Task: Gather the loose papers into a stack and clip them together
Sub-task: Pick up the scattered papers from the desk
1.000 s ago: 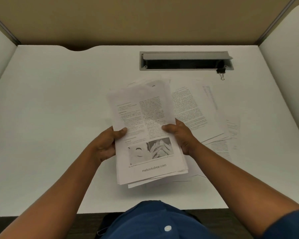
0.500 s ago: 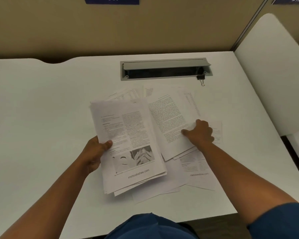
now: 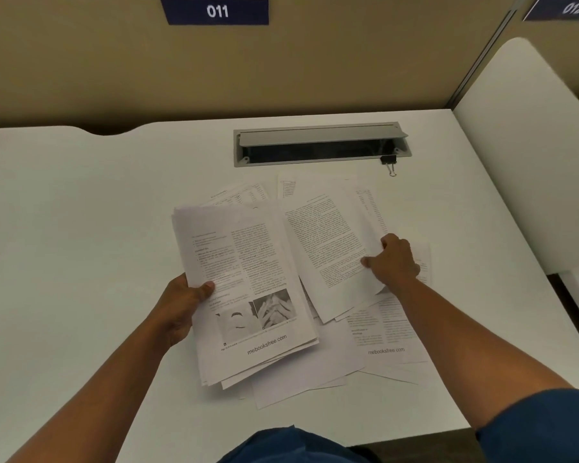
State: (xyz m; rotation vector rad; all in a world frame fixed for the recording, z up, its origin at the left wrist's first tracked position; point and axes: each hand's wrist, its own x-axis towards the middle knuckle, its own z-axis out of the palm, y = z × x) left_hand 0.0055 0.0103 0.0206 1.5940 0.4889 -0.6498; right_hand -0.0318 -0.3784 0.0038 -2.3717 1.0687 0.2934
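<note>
My left hand (image 3: 181, 305) grips the left edge of a rough stack of printed pages (image 3: 248, 279), thumb on top; the top page shows text and two grey photos. To its right, my right hand (image 3: 393, 262) pinches the right edge of a single text sheet (image 3: 328, 248) that lies over other loose sheets (image 3: 385, 332) spread on the white desk (image 3: 81, 228). More pages stick out behind and below the stack. A small black binder clip (image 3: 389, 162) lies at the right end of the desk's cable slot, apart from both hands.
A grey cable slot (image 3: 321, 145) with an open flap is set into the desk behind the papers. Tan partition walls with number plates stand at the back, and a white side divider (image 3: 522, 155) rises on the right. The desk's front edge is near my body.
My right hand let go of the stack, moved right and took hold of the single sheet's edge. My left hand keeps the stack. The view tilted up.
</note>
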